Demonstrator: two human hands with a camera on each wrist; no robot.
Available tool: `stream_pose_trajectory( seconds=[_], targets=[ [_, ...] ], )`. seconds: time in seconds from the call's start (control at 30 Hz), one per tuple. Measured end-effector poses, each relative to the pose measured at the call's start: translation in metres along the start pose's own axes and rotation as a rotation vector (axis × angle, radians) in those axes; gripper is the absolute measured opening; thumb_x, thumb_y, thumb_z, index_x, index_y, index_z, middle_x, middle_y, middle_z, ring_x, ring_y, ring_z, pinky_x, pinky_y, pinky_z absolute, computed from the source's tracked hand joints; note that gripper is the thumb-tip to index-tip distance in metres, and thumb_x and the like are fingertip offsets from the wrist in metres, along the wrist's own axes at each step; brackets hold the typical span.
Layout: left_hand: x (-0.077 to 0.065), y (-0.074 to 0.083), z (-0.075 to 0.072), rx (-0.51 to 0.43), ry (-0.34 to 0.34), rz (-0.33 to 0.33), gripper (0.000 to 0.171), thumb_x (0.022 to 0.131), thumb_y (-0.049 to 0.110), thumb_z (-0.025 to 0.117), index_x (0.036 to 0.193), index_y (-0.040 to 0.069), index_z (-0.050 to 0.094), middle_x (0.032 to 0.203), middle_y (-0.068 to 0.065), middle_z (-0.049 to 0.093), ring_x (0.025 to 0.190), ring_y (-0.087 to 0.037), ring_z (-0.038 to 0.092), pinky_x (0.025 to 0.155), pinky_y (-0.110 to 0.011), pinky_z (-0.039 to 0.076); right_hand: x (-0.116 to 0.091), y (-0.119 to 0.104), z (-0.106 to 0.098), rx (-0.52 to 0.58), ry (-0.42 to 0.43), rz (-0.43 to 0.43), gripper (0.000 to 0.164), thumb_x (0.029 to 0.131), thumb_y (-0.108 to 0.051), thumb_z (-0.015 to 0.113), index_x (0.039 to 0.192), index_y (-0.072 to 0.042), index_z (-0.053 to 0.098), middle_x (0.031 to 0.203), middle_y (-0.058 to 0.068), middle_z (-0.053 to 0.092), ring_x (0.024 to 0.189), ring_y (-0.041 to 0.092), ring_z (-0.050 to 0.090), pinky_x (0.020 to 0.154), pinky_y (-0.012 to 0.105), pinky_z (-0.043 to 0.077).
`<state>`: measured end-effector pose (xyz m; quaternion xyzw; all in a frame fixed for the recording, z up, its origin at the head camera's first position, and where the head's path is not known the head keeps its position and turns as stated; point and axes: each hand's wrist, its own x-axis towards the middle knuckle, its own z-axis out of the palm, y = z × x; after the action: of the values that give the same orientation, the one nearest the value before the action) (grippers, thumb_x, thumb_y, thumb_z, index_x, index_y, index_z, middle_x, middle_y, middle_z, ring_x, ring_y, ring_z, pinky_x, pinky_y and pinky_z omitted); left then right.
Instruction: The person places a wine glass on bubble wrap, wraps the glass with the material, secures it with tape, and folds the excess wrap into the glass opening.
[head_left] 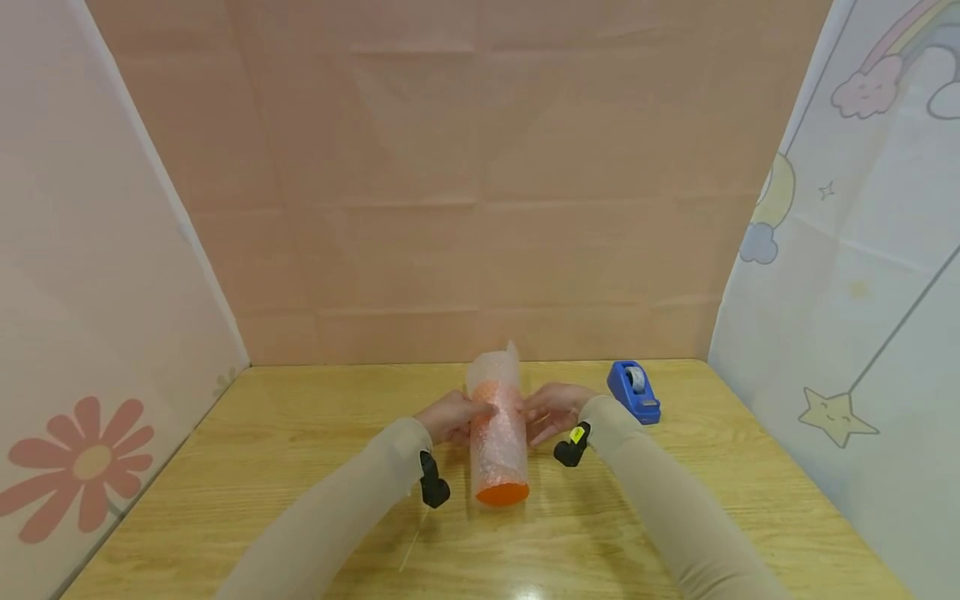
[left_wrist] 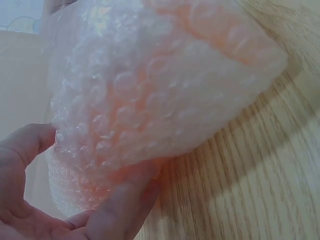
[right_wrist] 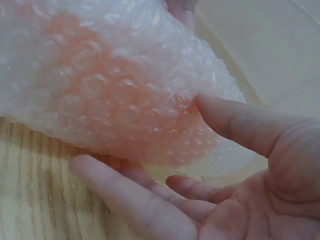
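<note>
A cylinder wrapped in bubble wrap [head_left: 498, 454] lies on the table between both hands, pointing away from me. Its near end shows orange [head_left: 502, 495], and clear wrap sticks out past the far end. On its left side, my left hand [head_left: 450, 414] holds it with the thumb high and fingers low. From the right, my right hand [head_left: 555, 407] holds it. The right wrist view shows that thumb [right_wrist: 230, 117] touching the bubble wrap [right_wrist: 125, 75], with fairly extended fingers along the lower edge. In the left wrist view, fingers [left_wrist: 120, 205] reach under the wrapped cylinder [left_wrist: 115, 100].
A blue tape dispenser [head_left: 633, 392] with a roll of tape stands at the back right of the wooden table [head_left: 322, 433]. A thin pale strip [head_left: 412, 542] lies near the left forearm. Fabric walls [head_left: 480, 183] enclose the back and sides.
</note>
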<state>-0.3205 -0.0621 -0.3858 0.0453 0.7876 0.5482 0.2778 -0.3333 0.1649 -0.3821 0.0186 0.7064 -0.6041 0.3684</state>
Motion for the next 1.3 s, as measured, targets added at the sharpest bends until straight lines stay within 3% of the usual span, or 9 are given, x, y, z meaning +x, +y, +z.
stream_pose_trajectory(
  seconds=[0.23,0.47,0.67,0.9,1.1,1.3],
  targets=[
    [-0.005,0.002,0.002,0.038,0.054,-0.009,0.053,0.088,0.036,0.067,0.120,-0.003,0.051,0.110,-0.013,0.063,0.091,-0.025,0.065,0.082,-0.040,0.057,-0.001,0.000,0.002,0.034,-0.021,0.016,0.040,0.101,-0.015,0.049,0.132,0.010,0.044,0.123,0.031,0.055,0.101,0.037,0.063,0.087,0.047,0.055],
    [-0.006,0.005,0.002,0.019,0.058,-0.009,0.055,0.087,0.031,0.069,0.124,-0.004,0.049,0.112,-0.014,0.063,0.092,-0.024,0.066,0.086,-0.040,0.056,0.000,0.001,0.002,0.054,-0.028,0.019,0.040,0.101,-0.014,0.049,0.133,0.009,0.043,0.122,0.029,0.055,0.100,0.035,0.063,0.085,0.044,0.056],
    [-0.006,0.010,0.002,0.006,0.098,-0.015,0.073,0.085,0.027,0.073,0.136,-0.004,0.032,0.123,-0.020,0.049,0.095,-0.030,0.061,0.083,-0.042,0.056,-0.002,-0.001,0.002,0.044,-0.041,0.017,0.040,0.101,-0.013,0.049,0.133,0.010,0.043,0.124,0.030,0.056,0.098,0.034,0.064,0.088,0.046,0.054],
    [-0.007,0.016,0.002,0.089,0.102,0.018,0.051,0.087,0.027,0.070,0.120,0.001,0.041,0.113,-0.014,0.051,0.091,-0.027,0.058,0.077,-0.038,0.057,-0.002,-0.004,0.000,0.043,-0.061,0.014,0.040,0.101,-0.013,0.048,0.133,0.011,0.042,0.125,0.032,0.054,0.097,0.033,0.065,0.089,0.046,0.053],
    [-0.007,0.020,0.003,0.121,0.086,0.009,0.051,0.088,0.028,0.069,0.121,0.001,0.042,0.112,-0.014,0.053,0.090,-0.026,0.059,0.075,-0.037,0.057,-0.001,-0.004,-0.001,0.063,-0.046,0.027,0.039,0.101,-0.013,0.050,0.133,0.009,0.043,0.123,0.029,0.055,0.098,0.034,0.064,0.090,0.047,0.052],
    [-0.010,0.021,0.004,0.177,0.077,0.007,0.049,0.089,0.034,0.066,0.118,0.001,0.046,0.108,-0.012,0.055,0.089,-0.025,0.058,0.081,-0.041,0.056,-0.001,-0.002,0.000,0.064,-0.035,0.026,0.037,0.100,-0.012,0.051,0.131,0.009,0.046,0.121,0.029,0.056,0.097,0.034,0.065,0.089,0.048,0.052]
  ],
)
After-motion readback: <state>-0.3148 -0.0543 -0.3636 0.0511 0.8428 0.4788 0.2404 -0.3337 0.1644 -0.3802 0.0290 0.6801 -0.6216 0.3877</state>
